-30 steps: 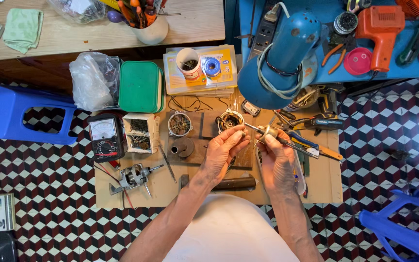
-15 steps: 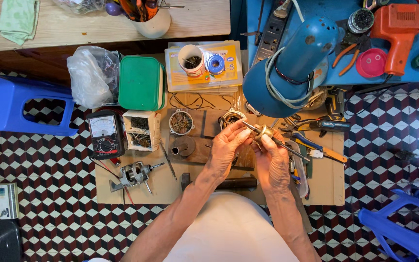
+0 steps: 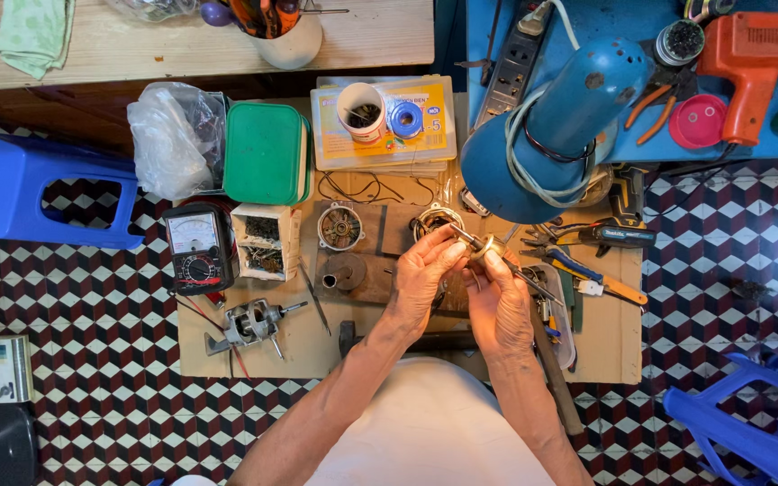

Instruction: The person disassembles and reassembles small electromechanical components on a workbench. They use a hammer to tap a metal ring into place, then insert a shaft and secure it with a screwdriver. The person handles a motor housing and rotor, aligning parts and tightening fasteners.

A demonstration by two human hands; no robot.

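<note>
Left hand (image 3: 423, 270): fingers pinched on the small brass-coloured part (image 3: 488, 247).
Right hand (image 3: 500, 301): fingertips clamped on the same part.
Part: held above the cardboard sheet (image 3: 389, 346), against a thin metal rod (image 3: 515, 267).
Nearby: round motor cover (image 3: 339, 227), analogue multimeter (image 3: 193, 248), blue lamp (image 3: 542, 135).

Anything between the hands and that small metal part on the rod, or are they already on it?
Nothing visible in between. The left hand and right hand both already touch the small brass-coloured part on its thin metal rod, fingertips pinching it above the cardboard mat. The blue lamp sits beyond it, apart from the hands.
</note>
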